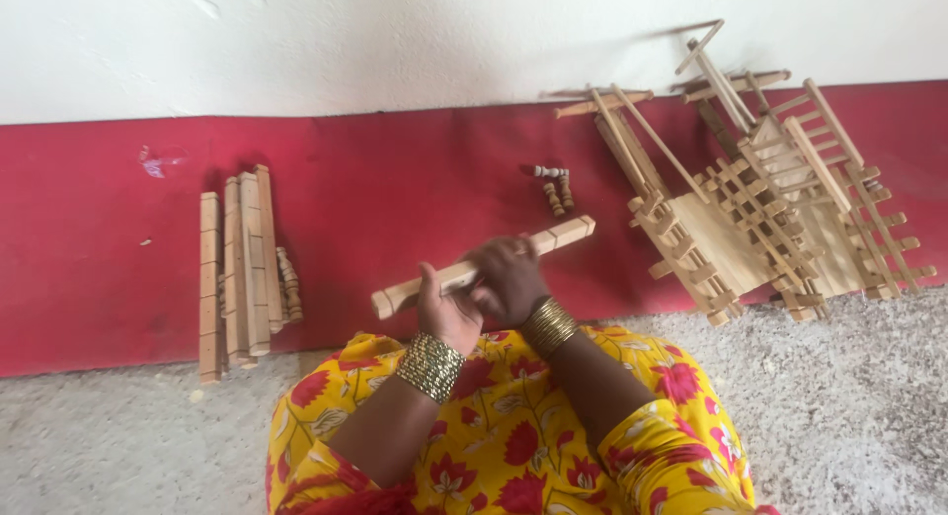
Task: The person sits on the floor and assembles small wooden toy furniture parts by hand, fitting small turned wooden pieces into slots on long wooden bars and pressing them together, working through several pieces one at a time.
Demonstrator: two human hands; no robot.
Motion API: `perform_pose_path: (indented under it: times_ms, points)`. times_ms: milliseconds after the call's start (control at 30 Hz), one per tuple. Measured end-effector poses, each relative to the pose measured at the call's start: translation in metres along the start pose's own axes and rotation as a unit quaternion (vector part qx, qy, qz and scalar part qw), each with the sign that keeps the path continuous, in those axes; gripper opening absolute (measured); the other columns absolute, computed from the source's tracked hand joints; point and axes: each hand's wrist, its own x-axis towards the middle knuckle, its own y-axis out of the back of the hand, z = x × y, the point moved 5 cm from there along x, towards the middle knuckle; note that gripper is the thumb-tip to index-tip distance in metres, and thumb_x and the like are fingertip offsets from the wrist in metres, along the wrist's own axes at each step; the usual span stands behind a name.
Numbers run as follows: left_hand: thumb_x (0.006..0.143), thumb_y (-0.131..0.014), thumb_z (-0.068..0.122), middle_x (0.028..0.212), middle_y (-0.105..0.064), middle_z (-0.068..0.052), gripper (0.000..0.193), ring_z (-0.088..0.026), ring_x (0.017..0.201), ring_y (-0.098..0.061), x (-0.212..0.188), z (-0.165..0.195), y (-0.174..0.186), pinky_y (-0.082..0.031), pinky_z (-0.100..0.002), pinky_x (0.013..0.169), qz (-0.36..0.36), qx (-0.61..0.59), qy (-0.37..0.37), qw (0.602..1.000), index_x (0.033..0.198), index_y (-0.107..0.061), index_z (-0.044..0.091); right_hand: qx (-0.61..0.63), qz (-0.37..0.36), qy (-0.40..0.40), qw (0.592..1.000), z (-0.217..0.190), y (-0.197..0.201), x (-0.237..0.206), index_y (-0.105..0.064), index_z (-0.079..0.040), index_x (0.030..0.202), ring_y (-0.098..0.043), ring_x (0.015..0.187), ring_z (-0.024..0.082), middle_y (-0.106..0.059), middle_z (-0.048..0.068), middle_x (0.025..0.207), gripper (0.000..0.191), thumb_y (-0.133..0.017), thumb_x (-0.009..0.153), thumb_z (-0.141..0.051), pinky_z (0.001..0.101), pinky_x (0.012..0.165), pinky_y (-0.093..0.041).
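A long pale wooden bar (563, 233) with notches is held slanted in front of me, its right end higher. My left hand (446, 313) grips it near the lower left part. My right hand (509, 278) closes over the middle of the bar, right beside the left hand. Both wrists carry gold bangles. Under my arms lies a yellow garment with red flowers (513, 426).
A stack of similar notched wooden bars (237, 268) leans against the red lower wall (395, 189) on the left. Small turned wooden pegs (555, 189) lie near the wall. Several assembled wooden lattice frames (770, 199) lean at the right. The floor (849, 406) is speckled grey.
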Motion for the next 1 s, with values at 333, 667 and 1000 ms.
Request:
perform_pose_path:
  times_ms: [333, 667, 1000]
  points:
    - [0.099, -0.053, 0.074, 0.109, -0.071, -0.018, 0.085, -0.026, 0.094, -0.069, -0.029, -0.025, 0.018, -0.055, -0.037, 0.080, -0.047, -0.034, -0.091, 0.994, 0.124, -0.058, -0.006, -0.059, 0.032, -0.051, 0.996, 0.020, 0.027, -0.012, -0.072, -0.017, 0.104, -0.056, 0.132, 0.034, -0.072, 0.007, 0.111, 0.043, -0.043, 0.097, -0.048, 0.0561, 0.115, -0.026]
    - [0.087, -0.058, 0.071, 0.113, -0.070, -0.018, 0.085, -0.027, 0.103, -0.070, -0.020, -0.012, 0.022, -0.058, -0.038, 0.093, -0.043, -0.068, -0.079, 0.994, 0.130, -0.052, -0.002, -0.085, -0.076, -0.075, 0.991, 0.024, 0.017, 0.004, -0.069, -0.016, 0.108, -0.057, 0.126, 0.029, -0.068, 0.006, 0.115, 0.045, -0.052, 0.080, -0.047, 0.0537, 0.115, -0.028]
    - [0.089, -0.060, 0.069, 0.126, -0.063, -0.018, 0.089, -0.025, 0.110, -0.068, 0.007, -0.009, 0.024, -0.055, -0.039, 0.099, -0.054, -0.043, -0.089, 0.994, 0.144, -0.045, 0.001, -0.049, -0.037, -0.025, 0.998, -0.029, -0.004, 0.019, -0.075, -0.018, 0.104, -0.054, 0.128, 0.036, -0.070, 0.008, 0.113, 0.050, -0.054, 0.082, -0.057, 0.0550, 0.110, -0.029]
